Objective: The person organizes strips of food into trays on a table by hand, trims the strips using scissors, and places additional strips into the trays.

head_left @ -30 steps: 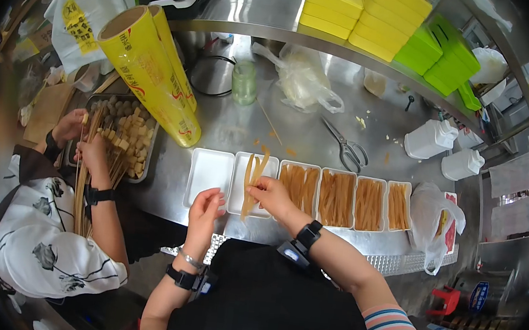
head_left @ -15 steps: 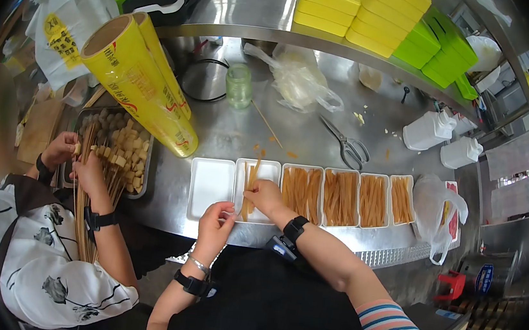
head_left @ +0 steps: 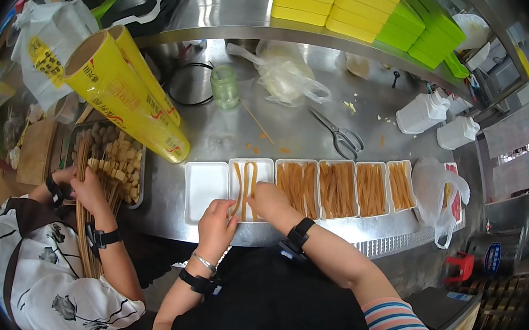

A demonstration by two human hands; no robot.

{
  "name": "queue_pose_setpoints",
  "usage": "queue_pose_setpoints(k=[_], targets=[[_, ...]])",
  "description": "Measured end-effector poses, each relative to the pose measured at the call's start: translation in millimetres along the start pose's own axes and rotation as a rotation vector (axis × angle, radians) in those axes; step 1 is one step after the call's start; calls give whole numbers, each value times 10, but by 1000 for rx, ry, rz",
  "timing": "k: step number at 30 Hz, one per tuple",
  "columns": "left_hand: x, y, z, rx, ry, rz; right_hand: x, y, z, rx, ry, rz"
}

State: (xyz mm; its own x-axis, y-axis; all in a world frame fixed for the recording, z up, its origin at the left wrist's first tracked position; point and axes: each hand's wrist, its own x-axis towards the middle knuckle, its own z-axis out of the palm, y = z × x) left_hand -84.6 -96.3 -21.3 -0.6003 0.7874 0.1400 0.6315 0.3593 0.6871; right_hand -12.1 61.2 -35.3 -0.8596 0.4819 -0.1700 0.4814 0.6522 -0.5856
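The right hand's (head_left: 271, 203) grip is bent down with its fingertips drawn close together against the brown strips (head_left: 253, 175) in a white tray (head_left: 266, 169); whether it pinches one, I cannot tell. The left hand's (head_left: 214, 230) grip is partly open, thumb apart from the fingers, at that tray's near left corner, with no visible hold on anything. Just left of the grips lies another tray (head_left: 205, 188). Right of them, four trays packed with similar strips run along the edge of the steel tabletop (head_left: 212, 139), ending at a clear plastic bag (head_left: 430, 192).

Beyond the grips, the shiny tabletop carries brown scraps, a thin stick (head_left: 256, 121), scissors (head_left: 344, 142), a glass jar (head_left: 224, 87) and a knotted bag (head_left: 285, 75); far right stand two white bottles (head_left: 421, 114). Above them, a metal shelf (head_left: 230, 3) bears yellow boxes (head_left: 303, 1) and green boxes (head_left: 419, 30).

Well left of the grips, two yellow rolls (head_left: 123, 95) lean over a metal pan of cubes, where a co-worker's hands (head_left: 86, 189) hold a bundle of sticks. Far right, below tabletop height, is a red stool (head_left: 458, 268).
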Motion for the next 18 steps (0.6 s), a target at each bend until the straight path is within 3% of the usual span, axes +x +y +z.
queue_pose_setpoints(k=[4, 7, 9, 12, 18], targets=[[27, 31, 32, 42, 13, 52, -138, 21, -25, -47, 46, -8], [-14, 112, -24, -38, -133, -22, -386, 44, -211, -28, 68, -71], [-51, 156, -11, -36, -193, -49, -601, 181, -353, 119, -45, -83], [-28, 58, 108, 138, -169, 170, -963, 440, -580, 179, -82, 54], [-25, 194, 310, 195, -175, 219, -1911, 871, -1094, 266, 58, 256]])
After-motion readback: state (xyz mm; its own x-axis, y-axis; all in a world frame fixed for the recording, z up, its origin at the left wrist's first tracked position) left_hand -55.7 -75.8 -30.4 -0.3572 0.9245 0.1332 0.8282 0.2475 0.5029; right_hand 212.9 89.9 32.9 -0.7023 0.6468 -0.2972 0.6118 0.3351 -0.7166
